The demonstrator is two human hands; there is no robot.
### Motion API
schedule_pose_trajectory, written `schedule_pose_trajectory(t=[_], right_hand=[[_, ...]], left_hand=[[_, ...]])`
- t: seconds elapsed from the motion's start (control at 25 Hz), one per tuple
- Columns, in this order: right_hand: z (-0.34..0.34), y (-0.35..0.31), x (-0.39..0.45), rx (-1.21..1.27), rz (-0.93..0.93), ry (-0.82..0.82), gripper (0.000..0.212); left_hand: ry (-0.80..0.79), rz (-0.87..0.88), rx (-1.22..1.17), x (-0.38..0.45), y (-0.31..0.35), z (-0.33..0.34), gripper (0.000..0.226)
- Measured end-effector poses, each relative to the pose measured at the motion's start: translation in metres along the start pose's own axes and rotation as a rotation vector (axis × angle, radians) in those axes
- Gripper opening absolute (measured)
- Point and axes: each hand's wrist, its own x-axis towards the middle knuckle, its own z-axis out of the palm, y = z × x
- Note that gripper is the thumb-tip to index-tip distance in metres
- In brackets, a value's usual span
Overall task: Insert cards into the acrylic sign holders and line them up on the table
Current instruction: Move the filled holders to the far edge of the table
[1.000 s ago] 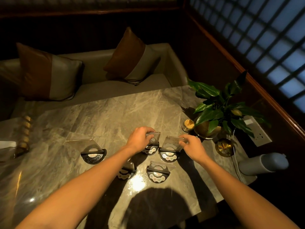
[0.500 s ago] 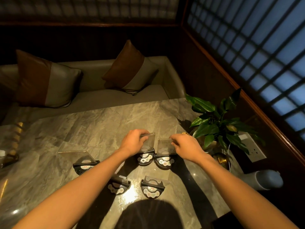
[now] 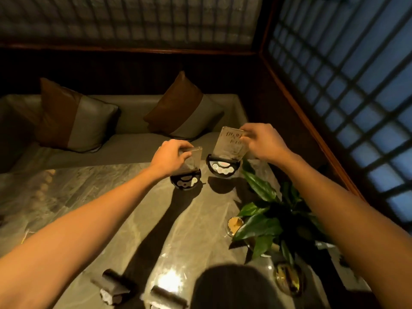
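Note:
Two acrylic sign holders with dark round bases are at the far end of the marble table. My left hand grips the top of the left holder, whose base rests on the table. My right hand holds the right holder by its top corner, lifted off the table with its shadow below it; printed text shows on its clear panel. Two more holders lie near the front edge.
A leafy potted plant stands at the table's right side, just below my right arm, with a small glass and a brass dish beside it. A cushioned bench with two pillows runs behind the table.
Both hands have carried their sign holders away from the group toward the table's far edge. The right holder has risen off the surface. The camera has tilted upward.

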Motion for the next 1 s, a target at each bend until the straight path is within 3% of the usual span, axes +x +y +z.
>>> schedule_pose_trajectory(t=[0.28,0.48,1.0], right_hand=[[0.001,0.122,0.047,-0.027,0.069,-0.035,0.019],[0.017,0.19,0.067,-0.028,0.105,-0.108,0.018],[0.06,0.258,0.09,0.08,0.165,-0.26,0.018]], left_hand=[[0.009,-0.067,-0.016,0.086,0.032,0.083,0.031],[-0.076,-0.074,-0.021,0.134,0.046,0.144,0.031],[-0.235,-0.036,-0.002,0.201,0.053,0.188,0.032]])
